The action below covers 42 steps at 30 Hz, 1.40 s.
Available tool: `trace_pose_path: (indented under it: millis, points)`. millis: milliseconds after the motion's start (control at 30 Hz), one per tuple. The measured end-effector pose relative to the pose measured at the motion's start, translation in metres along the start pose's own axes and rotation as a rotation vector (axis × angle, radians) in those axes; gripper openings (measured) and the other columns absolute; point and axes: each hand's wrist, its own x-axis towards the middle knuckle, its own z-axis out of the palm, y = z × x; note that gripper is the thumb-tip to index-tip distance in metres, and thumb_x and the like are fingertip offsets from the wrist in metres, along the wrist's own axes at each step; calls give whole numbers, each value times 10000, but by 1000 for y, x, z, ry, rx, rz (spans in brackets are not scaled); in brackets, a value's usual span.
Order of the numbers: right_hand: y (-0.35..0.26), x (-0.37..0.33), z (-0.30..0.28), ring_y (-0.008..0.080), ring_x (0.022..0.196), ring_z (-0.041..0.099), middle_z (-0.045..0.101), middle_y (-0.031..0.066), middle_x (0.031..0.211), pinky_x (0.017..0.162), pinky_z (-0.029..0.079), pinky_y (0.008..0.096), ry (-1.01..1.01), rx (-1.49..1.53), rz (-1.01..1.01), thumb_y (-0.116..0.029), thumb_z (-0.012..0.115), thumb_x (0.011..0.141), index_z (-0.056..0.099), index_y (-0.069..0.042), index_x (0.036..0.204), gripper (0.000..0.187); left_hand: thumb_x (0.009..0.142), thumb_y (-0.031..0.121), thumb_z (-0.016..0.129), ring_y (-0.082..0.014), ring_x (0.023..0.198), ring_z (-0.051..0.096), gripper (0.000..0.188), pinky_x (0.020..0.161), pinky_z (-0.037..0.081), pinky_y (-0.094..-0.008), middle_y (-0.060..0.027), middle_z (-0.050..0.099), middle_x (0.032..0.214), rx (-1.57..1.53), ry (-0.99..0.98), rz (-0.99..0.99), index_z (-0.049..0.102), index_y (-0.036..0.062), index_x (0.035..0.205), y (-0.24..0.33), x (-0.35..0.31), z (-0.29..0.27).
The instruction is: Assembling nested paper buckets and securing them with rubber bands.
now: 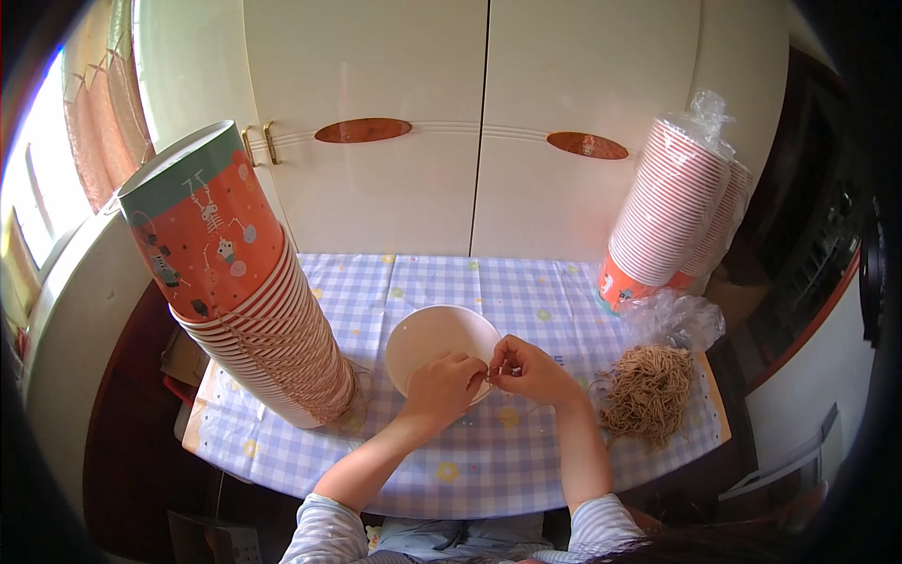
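A white-lined paper bucket (435, 340) sits mid-table, its wide mouth facing up. Over its near right rim my left hand (445, 385) is bent, thumb and fingers pinched together. My right hand (534, 372) meets it from the right, also in a pinch at the rim. Something thin and small shows between the fingertips, too small to name. To the left leans a tall stack of nested orange paper buckets (211, 235), with many tan cords (303, 362) hanging along it. A heap of tan cords (648, 395) lies right of my right hand.
Further paper buckets (667, 202), wrapped in clear plastic, stand at the back right. The loose plastic bag end (676, 320) lies by the cord heap. A checked blue and white cloth (348, 461) covers the table. Cream cabinet doors (376, 197) rise behind it.
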Motion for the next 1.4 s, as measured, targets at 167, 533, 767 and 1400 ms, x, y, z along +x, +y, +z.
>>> trace_pose_path:
  millis: [167, 533, 767, 1400]
  points:
    - [1, 0, -1, 21, 685, 449, 489, -43, 769, 606, 393, 171, -4, -4, 7, -12, 601, 760, 454, -76, 854, 185, 724, 185, 620, -239, 692, 589, 101, 603, 459, -362, -61, 602, 713, -11, -45, -84, 640, 92, 759, 2, 1, -2]
    - [1, 0, -2, 21, 687, 453, 489, -46, 774, 606, 390, 168, -8, -2, -3, -14, 604, 756, 457, -79, 848, 185, 732, 225, 587, -235, 671, 593, 131, 591, 464, -367, -49, 607, 691, -80, -114, -68, 643, 107, 734, 1, 1, -4]
    - [1, 0, -2, 23, 697, 461, 492, -44, 786, 612, 397, 174, -6, -2, 8, -2, 606, 750, 457, -82, 848, 195, 733, 242, 595, -237, 690, 593, 146, 605, 464, -368, -47, 609, 697, -102, -114, -69, 639, 103, 739, 0, 2, -4]
    - [-8, -4, -3, 44, 711, 453, 517, -18, 763, 613, 404, 197, -50, -123, -38, -9, 586, 726, 443, -60, 789, 164, 748, 235, 608, -113, 603, 492, 175, 547, 391, -268, -17, 576, 682, -661, -398, -210, 620, 63, 779, -28, 4, 1]
